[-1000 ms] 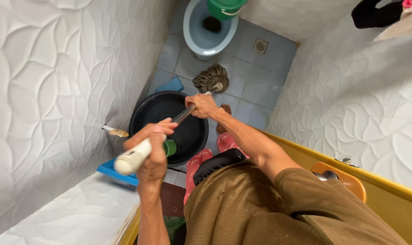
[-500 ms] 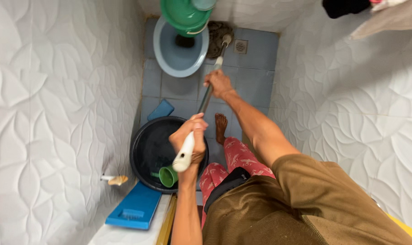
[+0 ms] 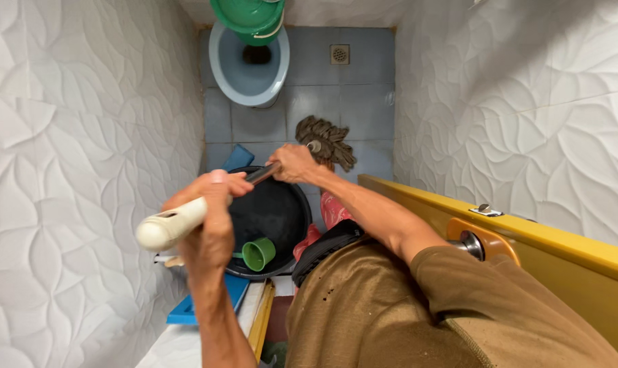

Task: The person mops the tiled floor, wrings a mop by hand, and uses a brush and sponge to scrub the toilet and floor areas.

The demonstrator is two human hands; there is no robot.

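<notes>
Left hand [image 3: 210, 218] wrapped tight, fingers closed round the mop's cream handle end [image 3: 162, 228]. Right hand [image 3: 292, 163] clamped lower down on the dark shaft [image 3: 262, 174]. Mop head [image 3: 326, 142] just beyond the right fingers, spread on the grey floor tiles [image 3: 363, 102]. Black basin [image 3: 275, 211] with green cup [image 3: 258, 253] beneath both fists.

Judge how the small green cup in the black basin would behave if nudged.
The green cup lies on its side inside the black basin, so it would probably roll. It looks like thin plastic, likely light and easily pushed. The basin's curved wall would probably stop it.
</notes>
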